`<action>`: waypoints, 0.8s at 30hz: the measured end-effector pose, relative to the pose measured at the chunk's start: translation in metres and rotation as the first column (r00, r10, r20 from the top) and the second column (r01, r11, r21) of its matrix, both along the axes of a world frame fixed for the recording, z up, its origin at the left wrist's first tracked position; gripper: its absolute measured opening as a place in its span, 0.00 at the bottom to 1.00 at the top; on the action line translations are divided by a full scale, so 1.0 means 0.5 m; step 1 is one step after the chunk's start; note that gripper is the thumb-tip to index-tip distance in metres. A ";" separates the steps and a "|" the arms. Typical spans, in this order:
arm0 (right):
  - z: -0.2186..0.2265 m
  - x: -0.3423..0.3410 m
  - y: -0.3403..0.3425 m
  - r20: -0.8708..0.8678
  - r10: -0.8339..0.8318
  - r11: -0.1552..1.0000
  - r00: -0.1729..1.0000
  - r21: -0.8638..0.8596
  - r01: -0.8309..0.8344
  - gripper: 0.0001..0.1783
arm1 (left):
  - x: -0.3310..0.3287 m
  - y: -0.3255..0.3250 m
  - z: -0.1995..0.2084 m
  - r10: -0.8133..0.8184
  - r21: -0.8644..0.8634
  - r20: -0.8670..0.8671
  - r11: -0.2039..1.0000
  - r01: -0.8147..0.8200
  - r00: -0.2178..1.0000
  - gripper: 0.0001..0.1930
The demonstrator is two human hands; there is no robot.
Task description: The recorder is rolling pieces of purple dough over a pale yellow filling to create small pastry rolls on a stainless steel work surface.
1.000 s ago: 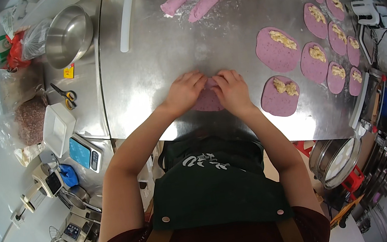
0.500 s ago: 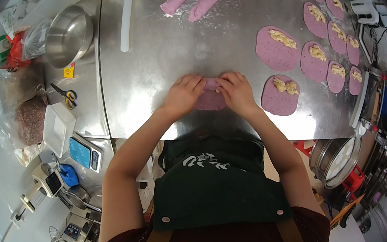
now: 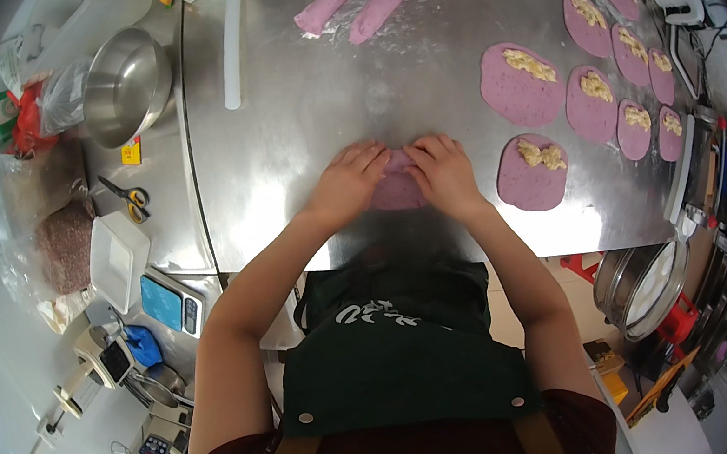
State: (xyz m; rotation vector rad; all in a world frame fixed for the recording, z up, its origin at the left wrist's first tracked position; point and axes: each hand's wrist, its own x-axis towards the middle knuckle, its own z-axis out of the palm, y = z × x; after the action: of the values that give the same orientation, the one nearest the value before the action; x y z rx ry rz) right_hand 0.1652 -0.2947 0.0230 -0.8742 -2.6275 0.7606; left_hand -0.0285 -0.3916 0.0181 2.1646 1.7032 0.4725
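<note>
Bright overhead glare on steel table (image 3: 295,143), edges warped.

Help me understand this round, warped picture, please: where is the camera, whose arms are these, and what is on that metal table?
The camera sits on a person's head and looks down, so the arms rising from the lower edge are their own; the wide lens bends straight edges. The left hand and right hand both press on a piece of purple dough on the steel table. To the right lie flat purple dough rounds topped with pale filling, and two rolled dough strips lie farther off. On the left are a metal bowl, scissors and a small scale.
</note>
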 end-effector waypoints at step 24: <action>0.003 0.036 -0.011 -0.105 -0.024 0.996 0.994 0.083 0.033 0.37 | 0.014 0.048 0.007 -0.055 0.046 0.067 0.998 0.052 0.996 0.24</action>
State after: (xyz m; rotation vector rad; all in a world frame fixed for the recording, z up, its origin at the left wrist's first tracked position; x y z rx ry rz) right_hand 0.1834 -0.3002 0.0244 -0.8243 -2.5310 0.6636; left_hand -0.0217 -0.3675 0.0218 2.1923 1.6092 0.5680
